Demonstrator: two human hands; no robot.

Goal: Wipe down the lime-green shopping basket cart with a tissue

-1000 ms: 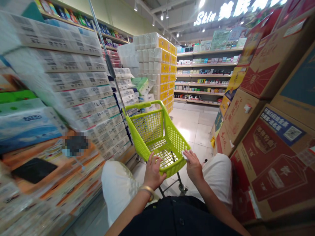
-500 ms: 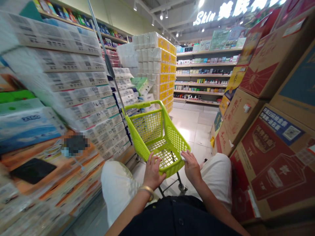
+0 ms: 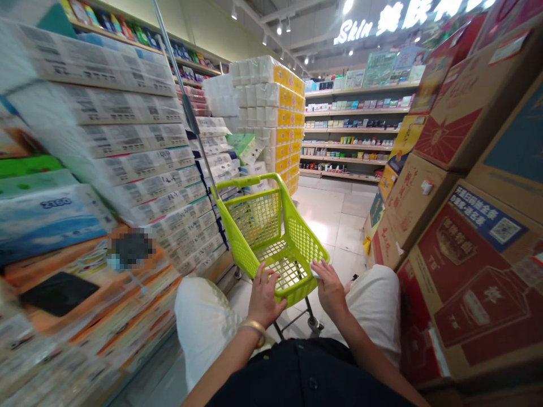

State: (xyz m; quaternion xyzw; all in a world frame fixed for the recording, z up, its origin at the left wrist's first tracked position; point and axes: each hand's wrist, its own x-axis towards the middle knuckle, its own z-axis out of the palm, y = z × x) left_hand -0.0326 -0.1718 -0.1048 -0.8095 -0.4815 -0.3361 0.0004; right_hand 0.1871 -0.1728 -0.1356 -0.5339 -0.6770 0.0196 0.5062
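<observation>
A lime-green plastic shopping cart (image 3: 303, 244) stands between my knees, its slotted basket showing no goods inside. My left hand (image 3: 265, 297), with a gold bangle at the wrist, is curled over the near left rim, fingers on the inner side and thumb outside. At the near right corner, my right hand (image 3: 331, 287) presses a small white wipe (image 3: 314, 269) against the rim. Most of the wipe is hidden under the fingers, so I cannot tell whether it is cloth or paper.
Wrapped tissue packs (image 3: 139, 135) are stacked high on the left, with a black phone (image 3: 61, 293) lying on lower packs. Printed cartons (image 3: 475, 277) rise close on the right. A metal pole (image 3: 184, 96) stands at the cart's left side. Stocked shelves (image 3: 352, 130) line the far end.
</observation>
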